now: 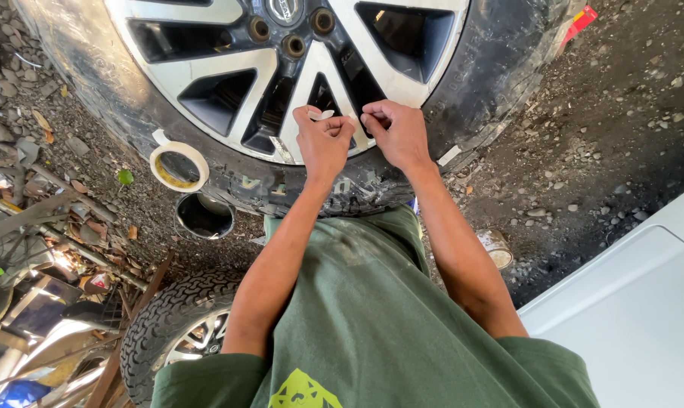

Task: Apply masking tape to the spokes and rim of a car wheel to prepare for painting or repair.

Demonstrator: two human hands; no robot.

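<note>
A car wheel with a silver spoked rim [229, 64] and a black tyre [501, 53] lies on the gravel in front of me. My left hand [323, 140] and my right hand [395, 132] are together over a spoke near the rim's lower edge. Both pinch a short strip of pale masking tape [321, 115] between the fingertips. Several strips of the same tape [283, 149] are stuck along the rim's edge. A roll of masking tape [179, 166] rests on the tyre at the left, apart from both hands.
An open tin [203, 216] stands on the ground below the roll. A second wheel [179, 325] lies by my left knee. Scrap metal and sticks [32, 249] crowd the left. Another small tin [497, 248] sits right of my arm, and a white panel [637, 302] fills the lower right.
</note>
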